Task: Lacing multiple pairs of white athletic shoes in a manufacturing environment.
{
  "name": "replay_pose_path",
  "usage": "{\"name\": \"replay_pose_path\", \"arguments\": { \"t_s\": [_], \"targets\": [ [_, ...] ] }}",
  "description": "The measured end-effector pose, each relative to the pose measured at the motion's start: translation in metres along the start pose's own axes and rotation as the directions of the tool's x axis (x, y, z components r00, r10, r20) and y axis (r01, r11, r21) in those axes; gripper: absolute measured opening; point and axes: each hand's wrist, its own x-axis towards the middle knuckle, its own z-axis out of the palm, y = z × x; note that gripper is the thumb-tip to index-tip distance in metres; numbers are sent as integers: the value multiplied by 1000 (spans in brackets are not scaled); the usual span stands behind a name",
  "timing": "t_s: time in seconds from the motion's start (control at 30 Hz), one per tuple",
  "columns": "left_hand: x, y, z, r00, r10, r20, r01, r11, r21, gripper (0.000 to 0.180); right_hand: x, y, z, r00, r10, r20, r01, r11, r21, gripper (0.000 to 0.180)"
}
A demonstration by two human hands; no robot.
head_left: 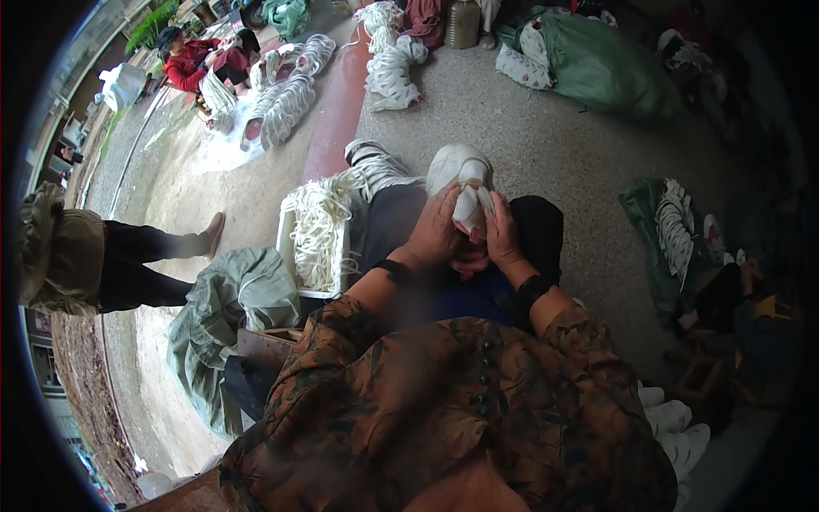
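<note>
A white shoe [461,164] rests on my lap between my knees, its rounded end away from me. A pale mesh-like part and some pinkish-red material show at its near end. My left hand [433,229] grips its left side, fingers pointing up along it. On the other side my right hand [502,232] holds it, the fingers partly turned from view. Both thumbs lie close to the mesh part. To the left of my leg stands a white basket [286,226] heaped with white shoelaces [318,235].
A green sack [235,294] and a wooden box [269,343] are at my left. Bundled white shoes [394,75] lie ahead. A full green sack [606,64] sits far right. One person [192,68] sits far left; another person [94,260] stands left. White shoes [674,427] lie behind right.
</note>
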Motion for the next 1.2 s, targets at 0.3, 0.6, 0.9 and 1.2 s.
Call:
{"name": "replay_pose_path", "arguments": {
  "t_s": [0.3,0.6,0.9,1.2],
  "targets": [
    [-21,1,1,993,-114,-3,114,990,79,68,-12,-5,9,999,-25,21,28,988,-152,50],
    [-20,13,-12,982,-184,-45,187,978,95,57,-3,-47,-22,985,-134,108,152,973,-176,57],
    [-17,11,-36,964,-261,55,264,962,-61,39,9,-70,-27,858,-266,439,329,942,-72,79],
    [-18,11,-28,959,-278,-55,271,956,-108,34,7,-65,-10,776,-299,556,524,796,-302,58]
  ]
}}
